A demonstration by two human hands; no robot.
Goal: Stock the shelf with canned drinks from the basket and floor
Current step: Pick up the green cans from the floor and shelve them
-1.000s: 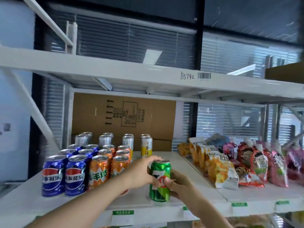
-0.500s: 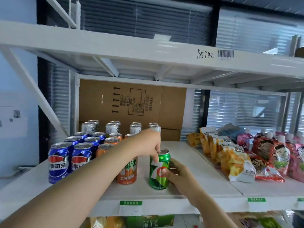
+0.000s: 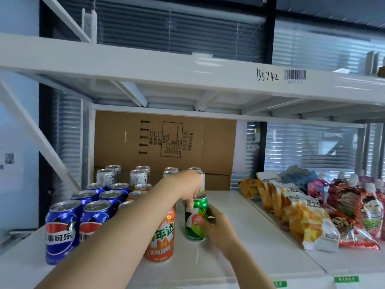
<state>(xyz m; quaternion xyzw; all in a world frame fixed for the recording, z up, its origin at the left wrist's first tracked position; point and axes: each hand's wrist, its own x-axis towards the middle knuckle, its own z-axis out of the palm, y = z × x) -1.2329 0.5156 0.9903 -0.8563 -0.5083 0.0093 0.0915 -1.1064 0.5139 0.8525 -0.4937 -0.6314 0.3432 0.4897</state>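
Observation:
A green can stands upright on the white shelf, just right of the orange cans. My left hand reaches over from the left and its fingers curl down onto the can's top rim and upper side. My right hand grips the can's lower right side. Blue cola cans stand in rows at the front left, and silver cans line the back. The basket and the floor are out of view.
A brown cardboard box stands at the back of the shelf behind the cans. Snack bags lie in rows on the right half. An upper shelf board hangs overhead. A diagonal brace runs on the left.
Both hands have pushed the green can deeper onto the shelf, beside the orange cans. My left hand has shifted from the can's side to its top.

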